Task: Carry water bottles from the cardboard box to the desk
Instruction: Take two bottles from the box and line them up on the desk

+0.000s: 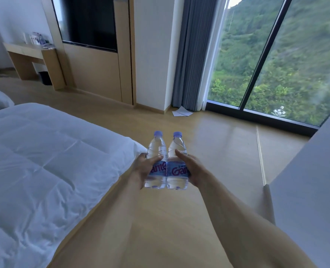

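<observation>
Clear bottles [166, 161] (lilac caps, blue labels), white bed [44, 151]

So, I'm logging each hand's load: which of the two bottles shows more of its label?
The right bottle, held in the right hand; the left hand thumb crosses the left bottle label.

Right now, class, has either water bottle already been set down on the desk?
No: the left hand and right hand each grip a water bottle, side by side above the floor.

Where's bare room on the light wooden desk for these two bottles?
The light wooden desk looks bare on its near left half, by the front edge. Its back right corner is crowded with bottles and cups. Both hands are full.
</observation>
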Demonstrator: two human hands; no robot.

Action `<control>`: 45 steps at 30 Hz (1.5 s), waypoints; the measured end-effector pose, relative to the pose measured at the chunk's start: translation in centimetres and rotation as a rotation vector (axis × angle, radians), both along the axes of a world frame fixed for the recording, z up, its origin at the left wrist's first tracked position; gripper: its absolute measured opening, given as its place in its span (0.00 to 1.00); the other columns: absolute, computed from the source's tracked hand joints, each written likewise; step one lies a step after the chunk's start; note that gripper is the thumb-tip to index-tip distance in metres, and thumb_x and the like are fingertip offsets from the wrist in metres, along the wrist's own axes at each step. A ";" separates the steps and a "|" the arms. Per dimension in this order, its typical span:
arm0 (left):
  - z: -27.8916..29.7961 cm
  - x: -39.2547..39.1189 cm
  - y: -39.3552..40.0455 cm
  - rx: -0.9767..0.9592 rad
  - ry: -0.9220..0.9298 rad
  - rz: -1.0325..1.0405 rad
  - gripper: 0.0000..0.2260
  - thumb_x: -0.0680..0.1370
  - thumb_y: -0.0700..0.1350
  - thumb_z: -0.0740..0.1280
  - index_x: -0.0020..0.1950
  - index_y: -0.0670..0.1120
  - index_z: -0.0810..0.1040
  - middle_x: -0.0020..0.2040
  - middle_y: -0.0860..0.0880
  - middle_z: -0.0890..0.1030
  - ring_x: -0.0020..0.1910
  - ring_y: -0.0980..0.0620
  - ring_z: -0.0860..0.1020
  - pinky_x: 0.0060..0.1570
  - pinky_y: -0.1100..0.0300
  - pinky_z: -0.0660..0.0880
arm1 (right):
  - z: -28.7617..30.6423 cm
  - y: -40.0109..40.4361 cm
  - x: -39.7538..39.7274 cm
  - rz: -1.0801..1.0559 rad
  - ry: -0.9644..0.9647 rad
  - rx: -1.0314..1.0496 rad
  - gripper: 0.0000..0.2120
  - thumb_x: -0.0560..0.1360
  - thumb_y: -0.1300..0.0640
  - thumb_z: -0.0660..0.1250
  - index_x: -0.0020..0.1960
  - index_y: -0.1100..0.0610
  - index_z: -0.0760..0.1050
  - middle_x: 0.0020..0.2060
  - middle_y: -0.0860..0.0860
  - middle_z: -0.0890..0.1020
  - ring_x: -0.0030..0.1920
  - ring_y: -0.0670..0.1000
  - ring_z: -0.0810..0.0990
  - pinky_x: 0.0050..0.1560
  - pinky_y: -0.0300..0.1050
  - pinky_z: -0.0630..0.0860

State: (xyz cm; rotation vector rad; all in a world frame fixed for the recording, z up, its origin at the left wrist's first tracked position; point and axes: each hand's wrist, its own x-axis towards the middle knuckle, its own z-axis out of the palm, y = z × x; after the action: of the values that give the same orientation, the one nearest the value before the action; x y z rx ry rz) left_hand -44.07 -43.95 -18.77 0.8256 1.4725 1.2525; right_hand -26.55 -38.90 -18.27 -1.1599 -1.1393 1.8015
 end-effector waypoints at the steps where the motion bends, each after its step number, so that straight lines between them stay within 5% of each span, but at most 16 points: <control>1: 0.1 -0.6 1.4 -0.003 0.003 -0.016 0.13 0.74 0.49 0.75 0.53 0.43 0.79 0.47 0.37 0.85 0.47 0.36 0.84 0.48 0.36 0.81 | 0.0 1.1 -0.5 -0.024 -0.003 -0.001 0.18 0.77 0.51 0.71 0.59 0.63 0.78 0.55 0.67 0.82 0.49 0.63 0.82 0.56 0.60 0.79; 5: 0.1 -2.7 6.3 -0.015 -0.032 -0.073 0.15 0.74 0.48 0.75 0.55 0.43 0.78 0.49 0.36 0.85 0.49 0.35 0.84 0.48 0.36 0.81 | -0.2 5.4 -2.3 -0.075 0.013 -0.009 0.15 0.77 0.50 0.71 0.56 0.61 0.79 0.48 0.62 0.85 0.43 0.60 0.85 0.46 0.52 0.83; 12: -0.4 -3.6 13.2 -0.044 -0.098 -0.161 0.21 0.74 0.47 0.74 0.63 0.40 0.76 0.55 0.33 0.83 0.55 0.32 0.82 0.50 0.29 0.78 | -1.2 11.8 -2.8 -0.139 0.004 -0.022 0.22 0.76 0.50 0.73 0.62 0.64 0.77 0.55 0.67 0.82 0.51 0.64 0.83 0.57 0.61 0.79; 20: -1.2 -2.5 22.3 -0.035 -0.121 -0.176 0.27 0.68 0.51 0.75 0.63 0.39 0.76 0.55 0.32 0.82 0.53 0.31 0.82 0.52 0.30 0.78 | -3.5 21.2 -1.8 -0.106 0.050 -0.056 0.17 0.76 0.50 0.72 0.58 0.61 0.78 0.50 0.63 0.85 0.44 0.61 0.85 0.45 0.52 0.83; 26: -2.3 -1.8 32.2 -0.048 -0.093 -0.083 0.17 0.75 0.49 0.74 0.59 0.41 0.77 0.49 0.35 0.84 0.51 0.32 0.83 0.49 0.31 0.79 | -4.8 31.5 -1.1 -0.038 0.056 -0.085 0.20 0.76 0.49 0.71 0.61 0.62 0.77 0.55 0.65 0.82 0.49 0.63 0.83 0.57 0.59 0.79; 32: -1.4 -0.1 41.4 -0.086 -0.089 -0.067 0.23 0.65 0.54 0.77 0.54 0.44 0.77 0.42 0.41 0.84 0.41 0.40 0.84 0.47 0.36 0.81 | -4.5 41.6 0.5 0.014 0.059 -0.122 0.20 0.77 0.49 0.70 0.62 0.62 0.76 0.54 0.64 0.82 0.50 0.62 0.82 0.57 0.58 0.78; 38: -1.8 0.8 48.9 -0.116 -0.081 -0.042 0.17 0.72 0.49 0.77 0.53 0.44 0.75 0.40 0.43 0.84 0.38 0.42 0.84 0.43 0.35 0.80 | -4.2 49.1 1.7 0.039 0.002 -0.153 0.20 0.78 0.49 0.69 0.63 0.61 0.76 0.50 0.62 0.84 0.45 0.60 0.83 0.49 0.53 0.80; 45: -2.5 0.9 55.9 -0.126 -0.099 -0.089 0.25 0.63 0.53 0.78 0.54 0.44 0.75 0.45 0.43 0.83 0.41 0.42 0.84 0.46 0.37 0.81 | -4.9 56.2 2.2 0.049 -0.010 -0.158 0.13 0.79 0.50 0.67 0.56 0.59 0.78 0.43 0.57 0.86 0.38 0.55 0.85 0.37 0.46 0.81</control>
State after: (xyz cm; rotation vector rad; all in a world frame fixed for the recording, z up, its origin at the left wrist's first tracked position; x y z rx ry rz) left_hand -43.18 11.91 -21.25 0.7267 1.4048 1.1073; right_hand -24.39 17.32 -23.20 -1.2422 -1.0554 1.9543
